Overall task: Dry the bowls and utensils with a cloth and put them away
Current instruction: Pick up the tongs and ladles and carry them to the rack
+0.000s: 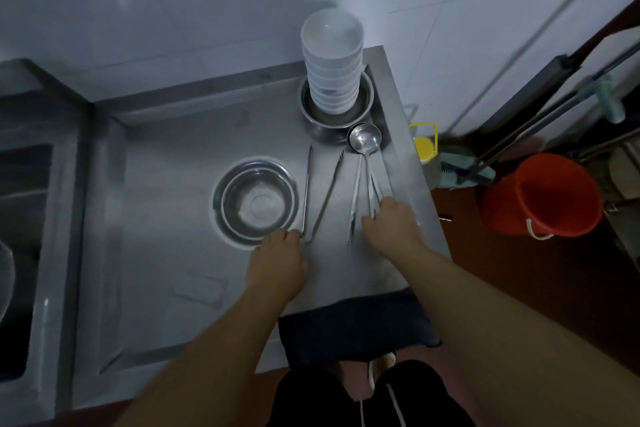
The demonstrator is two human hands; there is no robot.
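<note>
Steel counter (pixel 180 281), white bowls (pixel 331 62) stacked in basin (pixel 313 111)

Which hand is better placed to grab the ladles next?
Right. The right hand already lies on the handles of the ladles near the counter's right edge. The left hand is over at the hinge end of the tongs, beside the steel bowl.

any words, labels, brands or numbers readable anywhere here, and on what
None can be read.
The yellow-capped bottle beside the counter shows no legible label from this angle.
The red bucket shows no print.
The stacked white bowls, the steel bowl, the tongs and the ladle show no markings.
</note>
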